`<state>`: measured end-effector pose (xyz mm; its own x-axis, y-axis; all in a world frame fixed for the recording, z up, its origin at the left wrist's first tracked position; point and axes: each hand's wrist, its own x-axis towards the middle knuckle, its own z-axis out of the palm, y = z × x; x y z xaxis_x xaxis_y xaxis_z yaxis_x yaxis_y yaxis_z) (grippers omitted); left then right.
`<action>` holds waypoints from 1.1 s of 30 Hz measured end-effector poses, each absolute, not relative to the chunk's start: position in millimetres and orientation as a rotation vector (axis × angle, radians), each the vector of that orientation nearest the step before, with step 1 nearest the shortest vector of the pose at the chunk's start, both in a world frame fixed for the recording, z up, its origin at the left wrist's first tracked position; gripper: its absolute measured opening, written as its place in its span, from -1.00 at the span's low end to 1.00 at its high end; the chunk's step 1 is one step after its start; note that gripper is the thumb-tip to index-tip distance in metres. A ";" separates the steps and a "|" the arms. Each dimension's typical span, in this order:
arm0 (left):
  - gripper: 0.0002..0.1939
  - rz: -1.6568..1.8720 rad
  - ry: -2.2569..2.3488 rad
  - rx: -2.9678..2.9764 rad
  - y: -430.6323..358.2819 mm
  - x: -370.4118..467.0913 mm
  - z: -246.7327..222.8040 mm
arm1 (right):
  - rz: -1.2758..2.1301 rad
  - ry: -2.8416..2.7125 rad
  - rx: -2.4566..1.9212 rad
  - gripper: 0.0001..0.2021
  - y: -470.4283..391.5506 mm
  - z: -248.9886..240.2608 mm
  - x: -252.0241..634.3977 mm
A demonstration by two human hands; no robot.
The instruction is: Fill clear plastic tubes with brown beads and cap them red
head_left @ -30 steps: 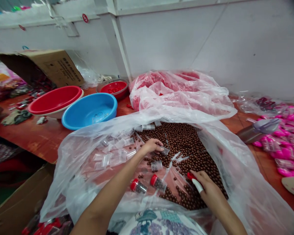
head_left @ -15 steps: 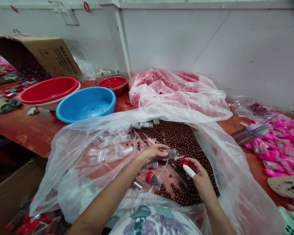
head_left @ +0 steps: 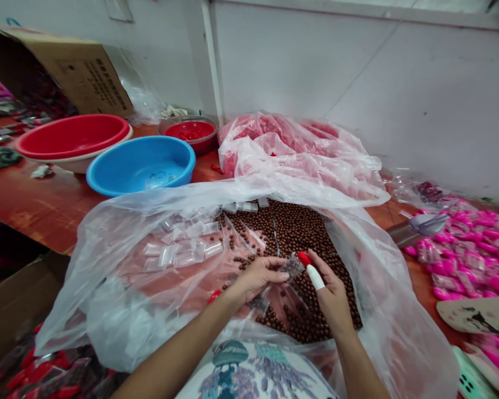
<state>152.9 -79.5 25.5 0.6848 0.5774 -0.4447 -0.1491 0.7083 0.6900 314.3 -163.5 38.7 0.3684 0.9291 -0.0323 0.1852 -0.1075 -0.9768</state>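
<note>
My left hand (head_left: 261, 278) pinches a small clear plastic bottle (head_left: 291, 267), tilted over the sheet. A red cap (head_left: 303, 258) sits at the bottle's mouth, gripped by my right hand (head_left: 329, 285), whose thumb wears a white cover (head_left: 315, 276). Whether the cap is fully seated I cannot tell. Below and around both hands lie many brown chocolate-like balls (head_left: 291, 221) on a clear plastic sheet (head_left: 120, 221). Empty clear bottles (head_left: 183, 246) are heaped left of the balls. Under my left wrist a red-capped bottle (head_left: 214, 296) is partly hidden.
Behind stand a blue basin (head_left: 141, 166), a red basin (head_left: 72, 136) and a smaller red bowl (head_left: 189, 133). A pink-filled bag (head_left: 291, 144) rests by the wall. Pink packets (head_left: 473, 249) cover the right side. At lower left a carton (head_left: 16, 288) holds red-capped bottles.
My hands have come together, bringing the red cap from apart onto the bottle's mouth. My left hand has moved slightly lower, and the view has tipped downward.
</note>
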 end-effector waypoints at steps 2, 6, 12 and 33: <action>-0.57 0.443 0.662 0.677 -82.5 151.4 24.9 | 0.900 -1.055 -1.558 -0.61 -164.0 38.5 314.4; -0.56 0.463 0.694 0.705 -86.3 147.9 26.0 | 0.880 -0.993 -1.557 -0.62 -165.4 38.5 315.0; -0.54 0.494 0.773 0.928 -89.9 144.4 25.5 | 1.105 -0.894 -1.530 -0.69 -164.1 43.5 314.3; -0.49 0.604 0.831 0.922 -100.7 150.8 17.0 | 0.291 -1.931 -1.681 -0.31 -166.3 23.8 317.7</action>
